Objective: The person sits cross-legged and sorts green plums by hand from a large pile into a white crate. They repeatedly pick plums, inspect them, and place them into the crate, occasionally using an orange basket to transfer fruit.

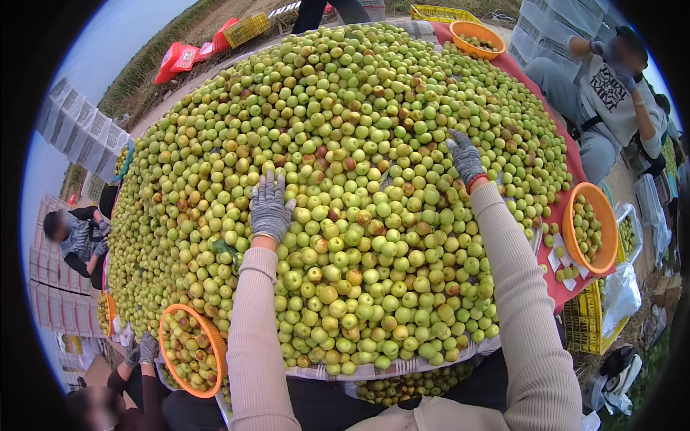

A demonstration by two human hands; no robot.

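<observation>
A broad heap of green jujubes (pixel 345 237), many with yellow or brown-red patches, covers the table before me. My left hand (pixel 271 208), in a grey knitted glove, lies on the fruit left of the middle with its fingers stretched forward. Farther off to the right, my right hand (pixel 466 156) rests on the heap in a matching glove, with a red band at the wrist. Its fingers reach forward and a little apart, and I see nothing held in them. Both forearms, in ribbed beige sleeves, extend over the near fruit.
Orange baskets with jujubes stand at the near left (pixel 194 350), right edge (pixel 591 228) and far right (pixel 477 40). A yellow crate (pixel 586 320) is below the right edge. Co-workers sit at the right (pixel 611 100), left (pixel 83 241) and near left (pixel 136 395). Stacked crates (pixel 83 129) rise at left.
</observation>
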